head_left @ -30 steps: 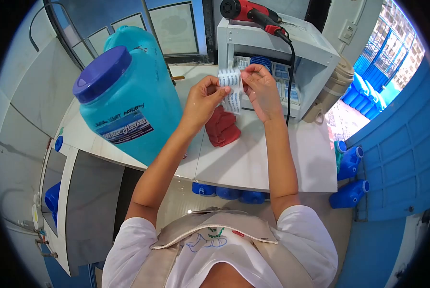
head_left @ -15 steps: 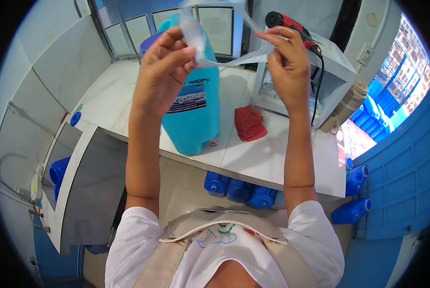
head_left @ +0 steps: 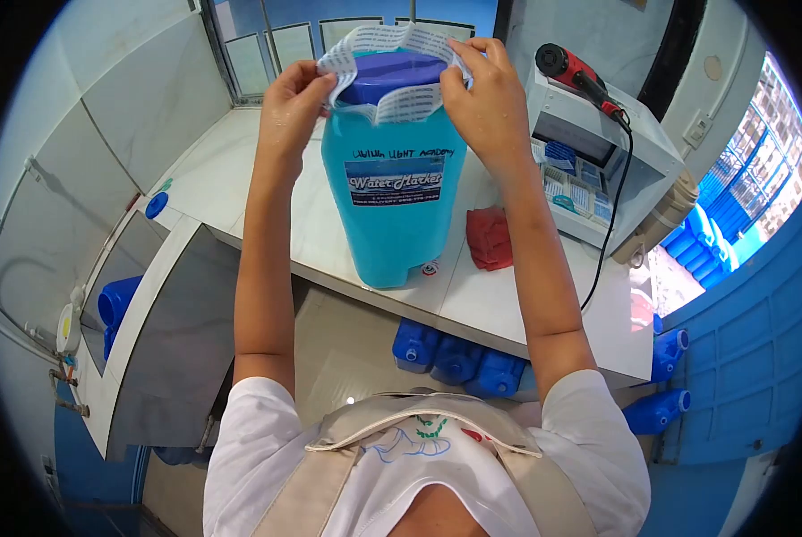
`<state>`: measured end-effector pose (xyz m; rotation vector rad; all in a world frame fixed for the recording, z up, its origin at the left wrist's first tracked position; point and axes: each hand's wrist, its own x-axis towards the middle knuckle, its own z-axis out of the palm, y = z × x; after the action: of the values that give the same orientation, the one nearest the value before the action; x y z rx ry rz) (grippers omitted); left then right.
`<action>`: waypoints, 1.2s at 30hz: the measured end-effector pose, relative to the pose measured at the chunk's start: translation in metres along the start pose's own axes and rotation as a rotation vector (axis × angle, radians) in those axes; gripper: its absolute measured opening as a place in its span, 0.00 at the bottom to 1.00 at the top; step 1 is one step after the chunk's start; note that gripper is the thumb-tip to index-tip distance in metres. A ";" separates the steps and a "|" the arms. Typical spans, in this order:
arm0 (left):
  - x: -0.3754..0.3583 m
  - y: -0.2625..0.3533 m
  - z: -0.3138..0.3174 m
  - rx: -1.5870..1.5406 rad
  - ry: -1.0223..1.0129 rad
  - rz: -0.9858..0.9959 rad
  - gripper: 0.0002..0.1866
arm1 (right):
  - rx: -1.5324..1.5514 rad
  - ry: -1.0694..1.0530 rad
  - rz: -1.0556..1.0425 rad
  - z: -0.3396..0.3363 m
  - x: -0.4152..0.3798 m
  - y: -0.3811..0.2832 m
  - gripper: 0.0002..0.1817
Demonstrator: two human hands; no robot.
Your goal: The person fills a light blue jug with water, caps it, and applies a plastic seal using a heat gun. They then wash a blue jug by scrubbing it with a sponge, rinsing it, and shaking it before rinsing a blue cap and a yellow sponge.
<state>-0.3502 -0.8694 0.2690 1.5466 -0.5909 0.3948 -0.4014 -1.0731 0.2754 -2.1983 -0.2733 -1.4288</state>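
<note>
A tall turquoise water container (head_left: 396,228) with a printed label stands on the white tiled counter. Around its purple cap (head_left: 392,76) hangs a loose, printed plastic band (head_left: 408,105). My left hand (head_left: 286,112) pinches the band's left side, and my right hand (head_left: 492,107) grips its right side between thumb and fingers. The band stands away from the cap in places, forming an open ring. A folded red cloth (head_left: 490,239) lies on the counter to the right of the container.
A red and black heat gun (head_left: 580,79) rests on a white cabinet (head_left: 638,152) at the right, its black cord hanging over the front. Several blue jugs (head_left: 456,360) stand below the counter edge (head_left: 473,328). A blue cap (head_left: 157,205) lies at the left.
Both hands have lowered the band from in front of and above the container to around its purple cap. The band is spread wider, and the view has shifted slightly.
</note>
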 end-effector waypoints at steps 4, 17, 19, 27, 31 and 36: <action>0.001 -0.005 0.013 -0.018 0.099 0.080 0.17 | 0.108 -0.068 0.111 0.006 0.004 0.006 0.19; -0.019 -0.004 0.035 0.316 0.286 0.255 0.18 | 0.639 -0.244 0.236 0.038 0.035 0.033 0.25; -0.018 -0.003 0.038 0.372 0.303 0.290 0.20 | 0.705 -0.376 0.322 0.039 0.041 0.031 0.24; -0.028 0.008 0.038 0.482 0.265 0.151 0.20 | 0.724 -0.438 0.378 0.042 0.037 0.034 0.25; -0.018 0.003 0.028 0.534 0.226 0.141 0.22 | 0.833 -0.390 0.465 0.044 0.039 0.034 0.30; 0.007 0.013 0.017 0.523 0.113 0.130 0.28 | 0.924 -0.385 0.503 0.032 0.039 0.028 0.35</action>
<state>-0.3539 -0.8868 0.2823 1.9716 -0.5243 0.7766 -0.3471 -1.0851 0.2916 -1.5627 -0.3785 -0.4358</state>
